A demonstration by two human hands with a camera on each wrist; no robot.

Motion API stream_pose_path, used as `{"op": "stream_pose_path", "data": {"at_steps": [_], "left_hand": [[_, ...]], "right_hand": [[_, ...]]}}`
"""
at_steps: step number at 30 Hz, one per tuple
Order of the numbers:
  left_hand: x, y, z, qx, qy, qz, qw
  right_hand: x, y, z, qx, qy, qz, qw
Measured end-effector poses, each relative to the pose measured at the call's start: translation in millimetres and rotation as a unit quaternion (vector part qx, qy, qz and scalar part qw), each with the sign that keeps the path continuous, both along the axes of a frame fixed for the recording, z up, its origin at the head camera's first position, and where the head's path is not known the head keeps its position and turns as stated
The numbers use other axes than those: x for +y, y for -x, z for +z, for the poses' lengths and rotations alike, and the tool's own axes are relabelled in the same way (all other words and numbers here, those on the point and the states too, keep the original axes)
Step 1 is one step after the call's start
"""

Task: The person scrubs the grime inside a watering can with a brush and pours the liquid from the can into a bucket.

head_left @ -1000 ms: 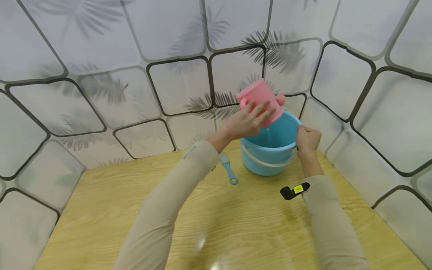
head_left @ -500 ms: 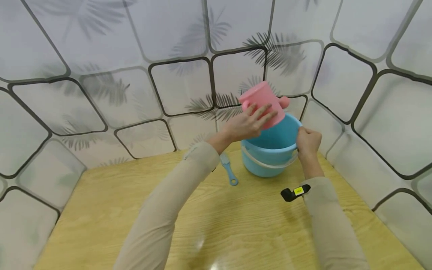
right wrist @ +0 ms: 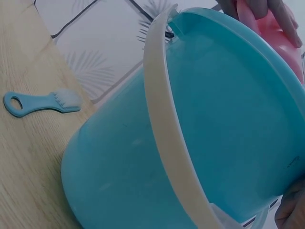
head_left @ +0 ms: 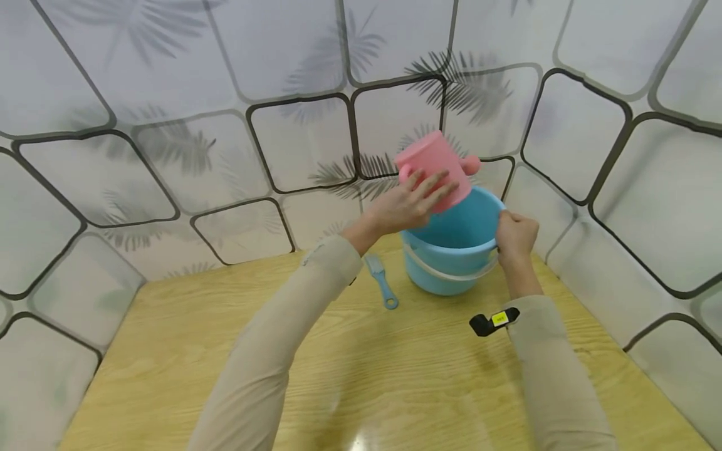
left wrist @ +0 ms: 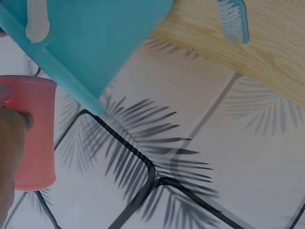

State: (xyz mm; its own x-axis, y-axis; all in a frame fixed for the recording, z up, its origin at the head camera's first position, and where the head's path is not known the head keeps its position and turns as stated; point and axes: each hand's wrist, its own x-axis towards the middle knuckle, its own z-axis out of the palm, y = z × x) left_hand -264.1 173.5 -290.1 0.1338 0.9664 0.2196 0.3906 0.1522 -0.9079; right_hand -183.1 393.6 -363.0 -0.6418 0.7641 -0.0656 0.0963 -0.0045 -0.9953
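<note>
My left hand point(head_left: 407, 202) holds a pink toy watering can point(head_left: 434, 161), tipped over the bucket's far left rim. The can has a cylindrical body, a loop handle and a short spout with a rounded head. In the left wrist view, part of the can point(left wrist: 40, 133) shows at the left edge beside the bucket rim. A light-blue bucket point(head_left: 445, 275) stands on the table, its white bail handle point(head_left: 437, 269) hanging down in front. With curled fingers, my right hand point(head_left: 515, 233) grips the bucket's right rim; the right wrist view shows only part of this hand point(right wrist: 291, 205).
A small blue brush point(head_left: 385, 285) with white bristles lies left of the bucket on the wood-grain table point(head_left: 406, 363). Patterned walls point(head_left: 304, 144) meet in a corner close behind the bucket. A black device point(head_left: 493, 321) sits at the right wrist.
A thin stream of water fell from the can into the bucket a second ago; none shows now. The can dipped slightly and came back up. The right hand stayed on the rim.
</note>
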Motion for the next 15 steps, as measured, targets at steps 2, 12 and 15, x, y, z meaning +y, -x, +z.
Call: {"op": "stream_pose_path", "data": {"at_steps": [2,12,15], "left_hand": [[-0.1,-1.0,1.0,0.009,0.004,-0.002,1.0000],[-4.9,-2.7,0.6,0.009,0.013,0.008,0.9998],[-3.9,-3.8,-0.4,0.021,0.011,0.021,0.9995]], "right_hand": [[-0.3,0.3,0.4,0.000,0.000,-0.003,1.000],[-1.9,0.2,1.0,0.000,0.000,-0.008,1.000],[0.0,-0.7,0.1,0.001,-0.005,0.000,1.000]]}}
